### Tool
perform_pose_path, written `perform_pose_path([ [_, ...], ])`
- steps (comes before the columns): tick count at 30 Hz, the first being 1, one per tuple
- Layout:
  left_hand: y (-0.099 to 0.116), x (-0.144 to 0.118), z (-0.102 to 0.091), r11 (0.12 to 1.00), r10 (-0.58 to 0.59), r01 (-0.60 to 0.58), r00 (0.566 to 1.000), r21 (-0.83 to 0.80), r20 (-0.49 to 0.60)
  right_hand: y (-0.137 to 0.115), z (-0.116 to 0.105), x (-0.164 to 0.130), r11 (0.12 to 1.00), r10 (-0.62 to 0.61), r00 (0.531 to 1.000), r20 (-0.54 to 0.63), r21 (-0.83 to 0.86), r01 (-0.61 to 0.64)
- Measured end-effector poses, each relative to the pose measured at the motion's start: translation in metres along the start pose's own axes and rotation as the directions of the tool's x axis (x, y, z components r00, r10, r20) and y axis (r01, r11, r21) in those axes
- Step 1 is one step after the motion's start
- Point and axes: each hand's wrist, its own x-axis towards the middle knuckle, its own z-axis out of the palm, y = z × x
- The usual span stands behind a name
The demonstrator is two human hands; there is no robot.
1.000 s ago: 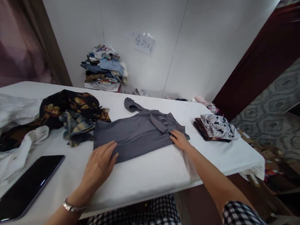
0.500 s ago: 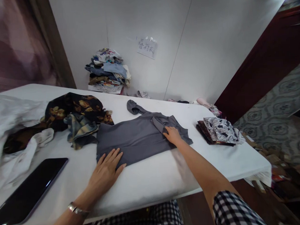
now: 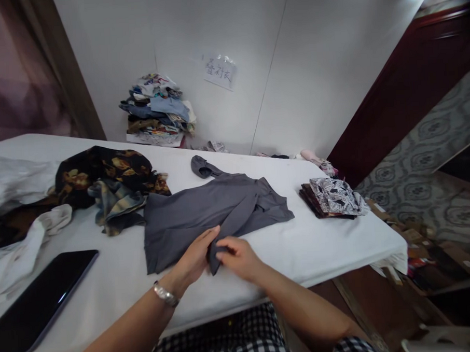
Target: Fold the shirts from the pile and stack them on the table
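Grey shirt (image 3: 205, 211) lies spread on the white table (image 3: 300, 246) at the centre of the frame. Both hands meet at its near edge: the left hand (image 3: 194, 258) rests with fingers closed around the cloth, and the right hand (image 3: 238, 256) pinches a sleeve end between thumb and fingers. A dark floral garment (image 3: 102, 169) lies at left, a folded patterned stack (image 3: 333, 196) at right, a black tablet (image 3: 38, 301) at lower left.
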Motion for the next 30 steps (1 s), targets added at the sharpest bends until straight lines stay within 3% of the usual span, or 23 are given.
perform_pose_path([
  [2,0.000,0.004,0.010,0.997,-0.036,0.036,0.999,-0.061,0.005,0.001,0.003,-0.018,0.999,-0.041,0.995,0.088,-0.023,0.043],
  [4,0.004,0.007,0.013,0.995,-0.057,0.061,0.997,-0.080,0.042,0.008,-0.011,-0.022,1.000,-0.013,0.998,0.064,0.028,0.011],
  [7,0.020,0.008,0.011,0.989,-0.068,0.077,0.995,-0.130,0.071,0.029,-0.054,-0.006,0.986,0.100,0.985,-0.140,0.146,-0.079],
  [11,0.051,0.003,0.010,0.986,-0.042,0.055,0.996,-0.159,0.083,0.062,-0.114,0.038,0.949,0.264,0.880,-0.396,0.268,-0.164],
  [13,0.068,-0.001,0.010,0.991,-0.014,0.027,0.995,-0.134,0.098,0.074,-0.134,0.059,0.945,0.309,0.822,-0.478,0.248,-0.212],
  [15,0.085,-0.005,0.010,0.994,0.000,0.010,0.996,-0.106,0.094,0.082,-0.147,0.076,0.957,0.278,0.792,-0.544,0.081,-0.280],
  [18,0.108,-0.009,0.010,0.994,-0.019,0.029,0.995,-0.106,0.098,0.088,-0.158,0.095,0.889,0.096,0.847,-0.522,-0.339,-0.309],
  [21,0.123,-0.012,0.010,0.991,-0.031,0.046,0.993,-0.129,0.117,0.089,-0.165,0.107,0.760,0.030,0.935,-0.354,-0.599,-0.251],
  [24,0.132,-0.015,0.007,0.990,-0.042,0.054,0.995,-0.129,0.093,0.087,-0.170,0.115,0.691,0.066,0.976,-0.206,-0.696,-0.193],
  [26,0.137,-0.014,0.001,0.991,-0.047,0.053,0.998,-0.123,0.051,0.084,-0.173,0.117,0.677,0.074,0.983,-0.169,-0.716,-0.174],
  [30,0.144,-0.002,-0.023,0.992,-0.041,0.040,0.999,-0.117,-0.012,0.073,-0.187,0.115,0.612,0.055,0.971,-0.234,-0.760,-0.218],
])
